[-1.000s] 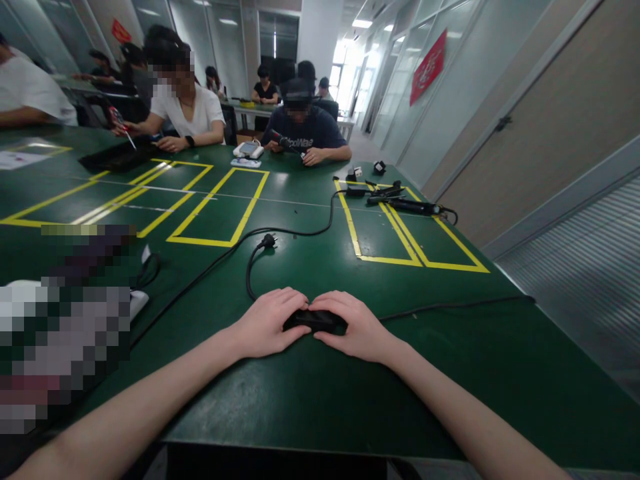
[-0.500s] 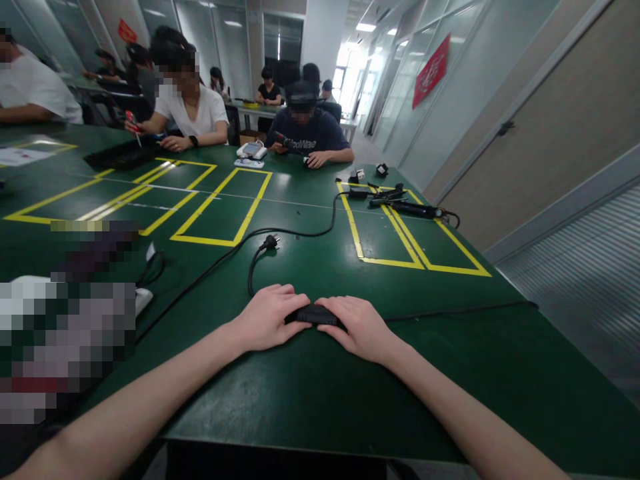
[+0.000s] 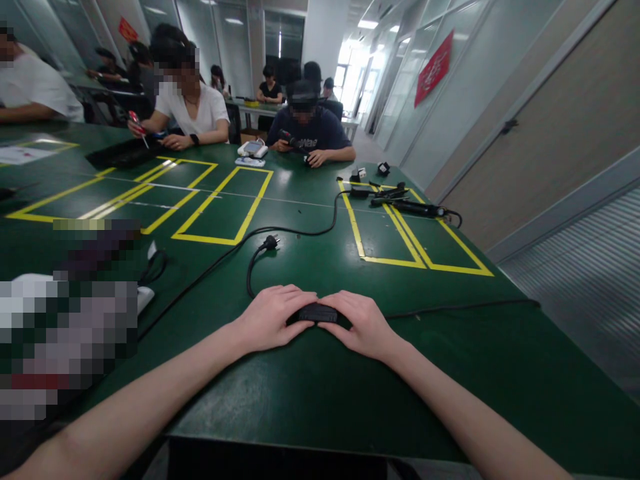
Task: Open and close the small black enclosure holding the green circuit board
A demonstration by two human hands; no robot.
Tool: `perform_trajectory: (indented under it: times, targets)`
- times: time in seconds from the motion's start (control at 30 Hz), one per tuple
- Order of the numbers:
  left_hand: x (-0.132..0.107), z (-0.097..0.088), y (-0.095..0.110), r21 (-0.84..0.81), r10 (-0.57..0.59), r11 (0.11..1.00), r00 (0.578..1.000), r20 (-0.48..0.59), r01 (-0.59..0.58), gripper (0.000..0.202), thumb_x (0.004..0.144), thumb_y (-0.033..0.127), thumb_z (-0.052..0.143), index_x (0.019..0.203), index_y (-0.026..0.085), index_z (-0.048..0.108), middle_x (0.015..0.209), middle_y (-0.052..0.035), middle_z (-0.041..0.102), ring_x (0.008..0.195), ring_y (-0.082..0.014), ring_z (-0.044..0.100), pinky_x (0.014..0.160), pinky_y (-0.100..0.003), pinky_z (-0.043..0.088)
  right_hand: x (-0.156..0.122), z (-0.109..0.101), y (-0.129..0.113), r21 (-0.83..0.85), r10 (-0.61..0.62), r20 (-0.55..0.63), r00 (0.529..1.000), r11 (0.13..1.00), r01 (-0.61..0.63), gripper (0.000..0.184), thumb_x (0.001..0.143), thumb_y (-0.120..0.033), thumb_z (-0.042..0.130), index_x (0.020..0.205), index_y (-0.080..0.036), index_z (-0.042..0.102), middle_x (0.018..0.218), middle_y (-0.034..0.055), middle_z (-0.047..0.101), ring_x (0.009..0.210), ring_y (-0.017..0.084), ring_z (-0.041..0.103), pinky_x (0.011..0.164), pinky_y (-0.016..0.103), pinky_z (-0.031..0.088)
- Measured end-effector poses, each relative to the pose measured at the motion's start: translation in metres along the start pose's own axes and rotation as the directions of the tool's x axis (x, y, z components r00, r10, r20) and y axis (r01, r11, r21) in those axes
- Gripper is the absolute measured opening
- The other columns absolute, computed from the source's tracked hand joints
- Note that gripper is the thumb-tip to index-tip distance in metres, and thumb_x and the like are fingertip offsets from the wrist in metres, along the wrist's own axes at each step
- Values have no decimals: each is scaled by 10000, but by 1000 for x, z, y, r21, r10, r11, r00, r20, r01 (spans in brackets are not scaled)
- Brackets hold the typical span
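Note:
A small black box-shaped device (image 3: 318, 312) lies on the green table (image 3: 310, 393) right in front of me. My left hand (image 3: 270, 318) cups its left end with the fingers curled over it. My right hand (image 3: 363, 324) covers its right end in the same way. A black cable (image 3: 465, 307) runs from the device to the right across the table. Another black cable with a plug (image 3: 269, 243) curls just beyond my left hand.
Yellow tape rectangles (image 3: 223, 203) mark the table. Black tools and cables (image 3: 400, 200) lie at the far right. A white object (image 3: 143, 297) sits at my left. Several people sit at the far side, one holding a red tool (image 3: 136, 122).
The black device has tipped so its top face shows between my hands. Both hands stay on its ends, and my view has shifted slightly.

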State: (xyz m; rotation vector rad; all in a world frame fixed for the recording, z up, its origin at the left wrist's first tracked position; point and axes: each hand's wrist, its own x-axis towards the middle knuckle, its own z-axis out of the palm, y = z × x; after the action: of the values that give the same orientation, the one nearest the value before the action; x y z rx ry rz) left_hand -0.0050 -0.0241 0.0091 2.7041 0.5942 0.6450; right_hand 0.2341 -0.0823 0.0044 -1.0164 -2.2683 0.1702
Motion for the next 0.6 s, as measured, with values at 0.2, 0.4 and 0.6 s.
perform_trajectory:
  times: [0.2, 0.4, 0.6]
  targets:
    - [-1, 1, -1, 9, 73, 997, 997, -7, -73, 341, 1019, 280, 555, 1350, 221, 612, 1259, -89, 742, 1090, -226, 719, 946, -360, 549, -2, -2, -2, 111, 116, -6, 993, 987, -114, 294, 903, -340, 722, 1153, -221, 625, 1046, 92, 747, 917, 239, 722, 804, 366, 586]
    - [-1, 2, -3, 111, 172, 980, 984, -40, -166, 379, 1013, 224, 523, 1384, 203, 601, 1330, -103, 717, 1130, -236, 699, 963, -387, 543, -1, -13, -4, 428, 276, 221, 935, 834, -348, 276, 895, -330, 724, 1103, -220, 581, 913, 23, 694, 737, 164, 674, 654, 284, 552]
    - [0, 4, -4, 190, 223, 958, 975, -25, -214, 383, 1010, 203, 510, 1379, 204, 613, 1334, -104, 719, 1150, -251, 687, 973, -415, 542, 1, -14, -10, 576, 405, 397, 824, 589, -567, 348, 842, -399, 783, 964, -231, 504, 741, -77, 535, 520, 78, 505, 455, 184, 359]
